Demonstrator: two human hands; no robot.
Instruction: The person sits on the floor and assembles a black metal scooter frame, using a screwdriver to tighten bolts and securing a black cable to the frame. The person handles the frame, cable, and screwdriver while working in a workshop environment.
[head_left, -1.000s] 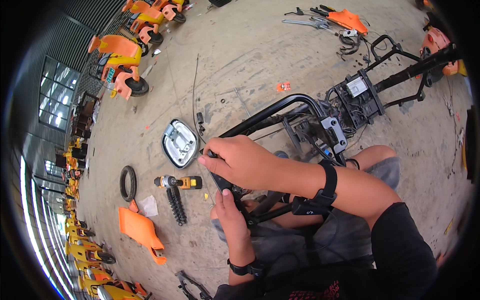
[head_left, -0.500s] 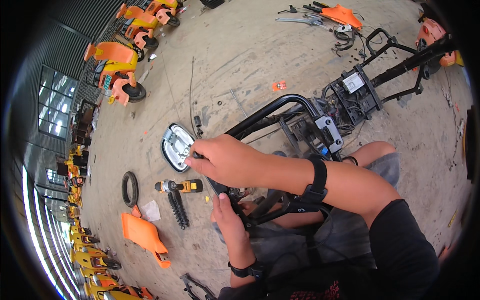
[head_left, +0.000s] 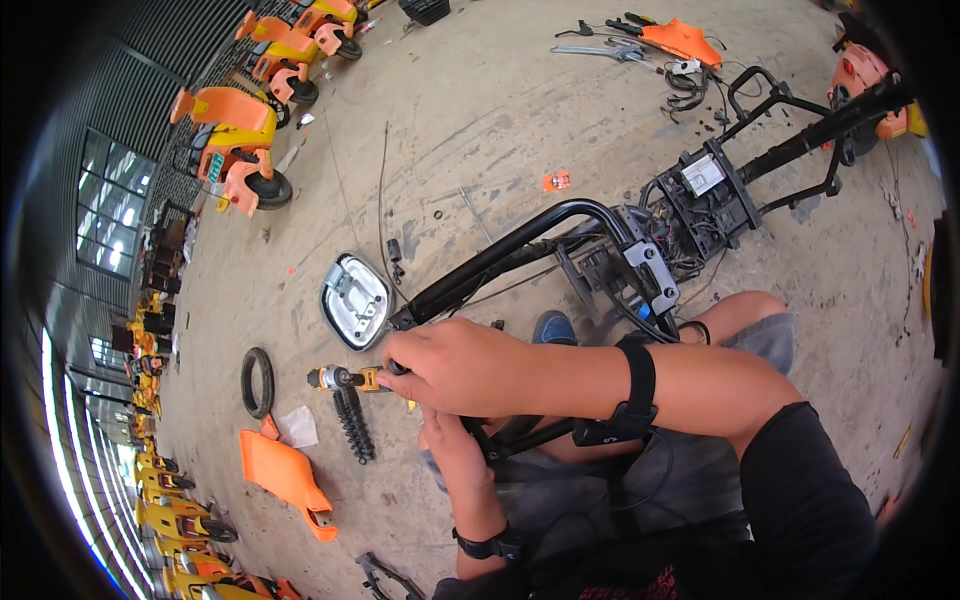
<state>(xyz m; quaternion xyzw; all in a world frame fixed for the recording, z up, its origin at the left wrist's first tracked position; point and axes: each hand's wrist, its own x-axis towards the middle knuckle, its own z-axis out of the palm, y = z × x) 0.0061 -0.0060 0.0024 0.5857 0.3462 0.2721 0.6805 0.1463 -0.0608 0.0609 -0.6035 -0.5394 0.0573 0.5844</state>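
- Black frame tube (head_left: pixel 520 245) of a stripped scooter lies across the concrete floor (head_left: pixel 480 110), running from just under my hands up and right to the battery box and wiring (head_left: pixel 690 200).
- My right hand (head_left: pixel 465 365) sits over the near end of that tube, fingers curled down around something at the tube end; what exactly is gripped is hidden under the knuckles.
- My left hand (head_left: pixel 450 445) is just below the right, partly covered by it, fingers turned up toward the same spot; can't tell if it's closed or loose.
- Black bands on both wrists.
- Yellow and black power driver (head_left: pixel 345 378) lies on the floor just left of my right hand, its rear end near my fingers; can't tell if touching.
- Silver headlight housing (head_left: pixel 355 300) lies just above the driver, beside the tube end.
- Black coil spring (head_left: pixel 352 425) lies below the driver.
- Small black tyre (head_left: pixel 258 382) further left, near a white scrap.
- Orange plastic panel (head_left: pixel 285 480) lower left.
- Orange scooters (head_left: pixel 235 130) parked well away, upper left.
- Hand tools and another orange cover (head_left: pixel 680 40) at top right.
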